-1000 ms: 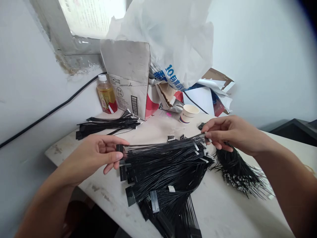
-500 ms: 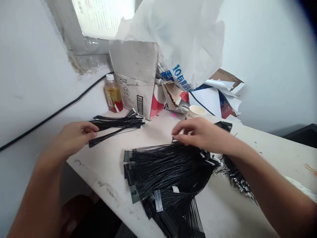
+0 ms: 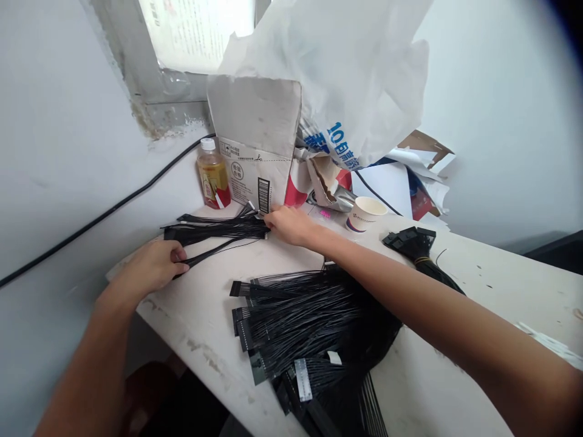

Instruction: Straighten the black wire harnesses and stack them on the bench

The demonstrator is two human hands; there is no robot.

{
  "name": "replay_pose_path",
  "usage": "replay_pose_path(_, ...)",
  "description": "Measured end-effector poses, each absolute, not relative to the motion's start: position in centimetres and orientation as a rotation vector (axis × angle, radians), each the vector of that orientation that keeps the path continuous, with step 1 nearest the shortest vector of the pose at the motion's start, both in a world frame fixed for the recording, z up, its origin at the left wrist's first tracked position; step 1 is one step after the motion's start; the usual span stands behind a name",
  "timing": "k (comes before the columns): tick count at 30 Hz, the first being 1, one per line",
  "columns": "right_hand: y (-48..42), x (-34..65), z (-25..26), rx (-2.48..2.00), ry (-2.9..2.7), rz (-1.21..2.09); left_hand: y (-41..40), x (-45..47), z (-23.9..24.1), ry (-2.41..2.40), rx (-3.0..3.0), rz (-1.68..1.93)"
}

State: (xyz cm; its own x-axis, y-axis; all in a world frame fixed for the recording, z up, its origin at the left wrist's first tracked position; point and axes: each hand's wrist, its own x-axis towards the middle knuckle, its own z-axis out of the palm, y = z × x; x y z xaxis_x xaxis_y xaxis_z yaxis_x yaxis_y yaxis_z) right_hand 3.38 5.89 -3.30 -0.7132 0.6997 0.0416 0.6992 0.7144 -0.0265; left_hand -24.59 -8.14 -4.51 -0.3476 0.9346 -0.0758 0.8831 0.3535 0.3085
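A small bundle of black wire harnesses [image 3: 218,229] lies at the table's far left corner. My left hand [image 3: 157,265] grips the bundle's left end, fingers curled round the connectors. My right hand [image 3: 289,223] reaches across and rests, fingers closed, on the bundle's right end by the box. Between my arms a large pile of black wire harnesses [image 3: 310,321] with flat connectors spreads over the white table [image 3: 455,370].
A cardboard box [image 3: 257,145] with crumpled white plastic bags stands behind the bundle. A tea bottle [image 3: 213,176] sits by the wall and a paper cup [image 3: 367,213] to the right. Another black harness bundle [image 3: 412,241] lies past my right forearm. The table edge [image 3: 200,358] runs near my left arm.
Both hands lifted one harness off the large pile and carried it left to the small bundle. My right hand crossed from the pile's right end to the bundle by the box.
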Motion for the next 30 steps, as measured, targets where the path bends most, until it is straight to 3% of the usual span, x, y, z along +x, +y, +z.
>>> replay_pose_path(7,6.3,6.8,-1.6,-0.806,-2.65,0.313,-9.7,-23.9,-2.5,2.242,1.614,0.545)
replay_pose_path(12,6.6,8.1,-2.6,-0.914,-2.633,0.265,-10.3,-21.4,-0.7,1.67,1.215,1.367)
replay_pose_path(16,5.7,7.9,-2.5,-0.736,-2.61,0.372,-10.7,-18.7,0.2,1.256,1.211,1.923)
replay_pose_path(20,4.6,7.5,-1.8,-0.715,-2.447,0.56,-11.3,-17.3,0.6,1.056,1.28,1.967)
replay_pose_path(26,3.5,7.2,-2.0,-0.699,-2.688,0.737,-10.7,-16.1,-0.5,1.605,1.246,1.996)
replay_pose_path(30,2.9,7.1,-2.1,-0.537,-2.682,1.145,-9.8,-15.8,-0.3,1.053,0.598,1.947)
